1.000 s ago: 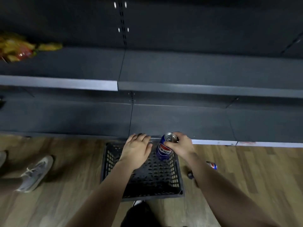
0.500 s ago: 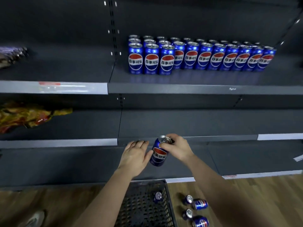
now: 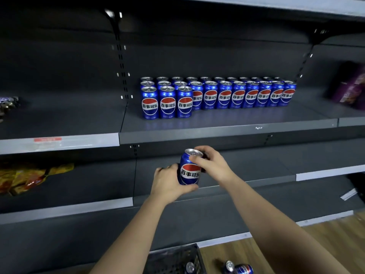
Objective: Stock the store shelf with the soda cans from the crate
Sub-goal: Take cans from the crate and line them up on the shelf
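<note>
- crate (image 3: 173,260): cut off by the bottom edge; only 1 corner of black mesh shows.
- can in crate (image 3: 190,266): silver top only, body hidden.
- floor cans (image 3: 240,269): blurred, cut by the bottom edge; count unclear.
- shelved cans (image 3: 217,95): rear rows hidden behind the front ones, tops only.
- held can (image 3: 189,175): left flank covered by the left hand (image 3: 167,184), far rim by the right hand (image 3: 214,165); the left fingers are hidden behind it.
- purple packs (image 3: 349,86): blurred, cut by the right edge, print unreadable.
- yellow bags (image 3: 29,177): blurred, cut by the left edge.
- red label (image 3: 47,139): unreadable.
- dark object (image 3: 356,184): at the right edge, cannot tell what.
</note>
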A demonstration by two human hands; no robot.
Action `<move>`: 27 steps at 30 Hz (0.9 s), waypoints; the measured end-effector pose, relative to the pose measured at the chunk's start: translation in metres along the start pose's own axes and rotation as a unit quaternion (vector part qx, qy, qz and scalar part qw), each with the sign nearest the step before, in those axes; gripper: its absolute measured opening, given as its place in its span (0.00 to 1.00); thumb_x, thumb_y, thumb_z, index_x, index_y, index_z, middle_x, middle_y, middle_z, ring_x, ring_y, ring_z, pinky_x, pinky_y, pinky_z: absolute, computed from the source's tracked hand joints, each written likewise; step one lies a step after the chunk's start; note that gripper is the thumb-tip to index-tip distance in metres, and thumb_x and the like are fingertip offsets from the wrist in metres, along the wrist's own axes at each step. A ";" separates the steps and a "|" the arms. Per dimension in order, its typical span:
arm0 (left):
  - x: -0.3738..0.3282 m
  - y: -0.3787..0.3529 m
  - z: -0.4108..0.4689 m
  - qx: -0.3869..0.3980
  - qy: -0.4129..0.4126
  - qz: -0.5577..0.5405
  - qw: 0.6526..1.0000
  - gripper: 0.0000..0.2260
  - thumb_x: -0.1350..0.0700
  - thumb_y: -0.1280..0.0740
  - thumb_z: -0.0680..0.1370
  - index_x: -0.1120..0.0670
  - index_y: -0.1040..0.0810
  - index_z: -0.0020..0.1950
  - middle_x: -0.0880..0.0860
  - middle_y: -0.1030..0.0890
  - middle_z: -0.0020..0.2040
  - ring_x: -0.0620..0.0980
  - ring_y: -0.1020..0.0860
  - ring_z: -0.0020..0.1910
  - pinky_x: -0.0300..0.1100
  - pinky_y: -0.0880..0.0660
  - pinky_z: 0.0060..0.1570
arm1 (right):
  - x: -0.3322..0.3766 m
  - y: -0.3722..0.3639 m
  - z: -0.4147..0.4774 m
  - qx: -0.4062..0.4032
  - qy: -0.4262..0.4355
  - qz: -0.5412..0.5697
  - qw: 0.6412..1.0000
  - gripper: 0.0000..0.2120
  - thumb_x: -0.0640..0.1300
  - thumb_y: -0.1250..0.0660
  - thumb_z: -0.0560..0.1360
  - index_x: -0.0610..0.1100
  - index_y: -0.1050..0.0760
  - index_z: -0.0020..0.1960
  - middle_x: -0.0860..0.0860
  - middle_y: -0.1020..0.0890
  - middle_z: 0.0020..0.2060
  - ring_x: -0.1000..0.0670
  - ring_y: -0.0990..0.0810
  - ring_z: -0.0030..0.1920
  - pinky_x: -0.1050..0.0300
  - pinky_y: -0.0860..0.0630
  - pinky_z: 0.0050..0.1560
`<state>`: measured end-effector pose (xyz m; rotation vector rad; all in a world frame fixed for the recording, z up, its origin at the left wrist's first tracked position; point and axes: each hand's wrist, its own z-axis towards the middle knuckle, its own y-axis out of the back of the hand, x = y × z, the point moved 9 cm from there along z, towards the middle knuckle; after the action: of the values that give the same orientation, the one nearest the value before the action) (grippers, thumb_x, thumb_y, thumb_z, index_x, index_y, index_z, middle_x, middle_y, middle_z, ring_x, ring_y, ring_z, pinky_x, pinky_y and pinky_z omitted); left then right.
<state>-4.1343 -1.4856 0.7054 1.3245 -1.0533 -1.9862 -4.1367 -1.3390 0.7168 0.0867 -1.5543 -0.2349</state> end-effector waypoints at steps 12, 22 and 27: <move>-0.042 0.036 0.073 -0.084 -0.024 0.005 0.996 0.26 0.31 0.29 0.62 0.49 0.28 0.46 0.44 0.21 0.45 0.46 0.23 0.46 0.42 0.34 0.56 | 0.042 0.037 0.051 0.016 0.086 0.062 0.994 0.27 0.37 0.21 0.66 0.50 0.27 0.61 0.50 0.18 0.54 0.52 0.18 0.53 0.54 0.19 0.53; -0.059 0.031 0.136 -0.105 -0.046 0.085 0.990 0.32 0.31 0.37 0.72 0.49 0.30 0.68 0.46 0.25 0.64 0.46 0.30 0.64 0.42 0.42 0.66 | 0.072 0.101 0.134 -0.024 0.094 0.042 0.994 0.34 0.52 0.19 0.57 0.51 0.28 0.59 0.52 0.16 0.52 0.51 0.17 0.53 0.47 0.21 0.58; -0.047 0.026 0.153 -0.108 -0.021 0.127 0.986 0.24 0.37 0.44 0.79 0.49 0.30 0.69 0.47 0.26 0.66 0.48 0.31 0.66 0.43 0.45 0.69 | 0.073 0.111 0.161 -0.020 0.095 0.014 0.995 0.38 0.54 0.19 0.56 0.54 0.30 0.63 0.53 0.17 0.54 0.53 0.17 0.53 0.46 0.21 0.59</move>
<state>-4.2578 -1.4155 0.7842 0.9871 -0.9439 -1.8803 -4.2863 -1.2306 0.8141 0.0536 -1.3597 -0.2291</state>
